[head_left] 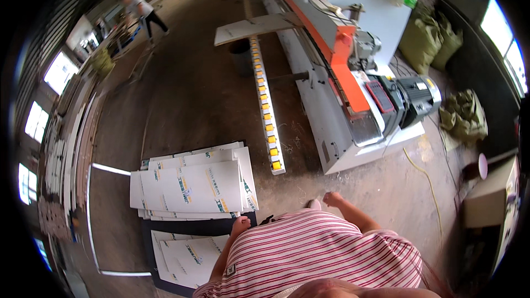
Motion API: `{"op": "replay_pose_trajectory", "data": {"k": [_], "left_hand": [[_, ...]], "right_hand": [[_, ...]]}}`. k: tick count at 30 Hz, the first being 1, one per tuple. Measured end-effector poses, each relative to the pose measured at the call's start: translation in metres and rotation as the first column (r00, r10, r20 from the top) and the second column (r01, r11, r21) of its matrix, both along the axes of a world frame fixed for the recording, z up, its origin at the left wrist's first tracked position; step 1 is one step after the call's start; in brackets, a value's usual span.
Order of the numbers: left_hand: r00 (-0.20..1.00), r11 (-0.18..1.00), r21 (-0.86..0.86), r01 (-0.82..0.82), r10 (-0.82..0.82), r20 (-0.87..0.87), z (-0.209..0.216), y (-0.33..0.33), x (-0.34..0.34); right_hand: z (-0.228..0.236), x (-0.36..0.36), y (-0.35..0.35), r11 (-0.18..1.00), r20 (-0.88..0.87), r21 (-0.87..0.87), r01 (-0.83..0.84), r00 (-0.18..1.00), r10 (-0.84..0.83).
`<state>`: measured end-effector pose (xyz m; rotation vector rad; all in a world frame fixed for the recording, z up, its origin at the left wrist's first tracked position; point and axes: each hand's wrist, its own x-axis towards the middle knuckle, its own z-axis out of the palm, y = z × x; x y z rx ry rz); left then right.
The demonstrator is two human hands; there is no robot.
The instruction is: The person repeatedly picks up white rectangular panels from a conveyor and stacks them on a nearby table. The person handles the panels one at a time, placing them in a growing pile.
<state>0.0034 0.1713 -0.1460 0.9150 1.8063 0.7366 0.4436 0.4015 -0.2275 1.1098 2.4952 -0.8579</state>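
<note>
My left hand (241, 225) hangs beside my body with its fingers curled in, next to the near edge of a stack of white printed boards (187, 187). My right hand (333, 198) hangs low on the other side, loosely closed, over the concrete floor. Neither hand shows anything in it. A second, lower pile of white boards (190, 259) lies on a dark sheet (146, 243) to my left. Ahead, a long board (256, 27) rests across a rail with yellow rollers (266, 107) and the side of a large machine.
The white and orange machine (314, 127) stands ahead right, with an electric motor (419, 95) at its near end. A yellow hose (425, 174) lies on the floor. Green sacks (464, 113) sit at the right wall. Another person (142, 11) works far left.
</note>
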Motion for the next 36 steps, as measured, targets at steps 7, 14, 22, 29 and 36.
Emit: {"op": "replay_pose_trajectory", "data": {"k": [7, 14, 22, 29, 36], "left_hand": [[0.968, 0.968, -0.081, 0.236, -0.242, -0.074, -0.001, -0.008, -0.022], [0.998, 0.994, 0.109, 0.018, -0.011, -0.064, -0.053, -0.042, -0.054], [0.876, 0.981, -0.151, -0.124, 0.180, 0.448, 0.026, 0.018, -0.025], [0.741, 0.887, -0.300, -0.352, 0.460, 0.490, 0.045, 0.064, -0.007], [0.539, 0.864, -0.234, -0.446, 0.468, 0.700, 0.068, 0.122, -0.028]], "right_hand": [[0.026, -0.018, 0.021, 0.991, 0.213, -0.072, 0.109, 0.973, -0.091], [0.034, -0.029, 0.014, 0.995, 0.264, -0.029, -0.096, 0.959, 0.101], [0.009, -0.026, 0.008, 0.992, 0.134, -0.015, 0.127, 0.983, -0.123], [0.002, -0.010, 0.015, 0.983, 0.141, -0.098, 0.154, 0.980, -0.140], [-0.002, -0.010, 0.014, 0.996, 0.192, -0.062, 0.064, 0.980, -0.051]]}}
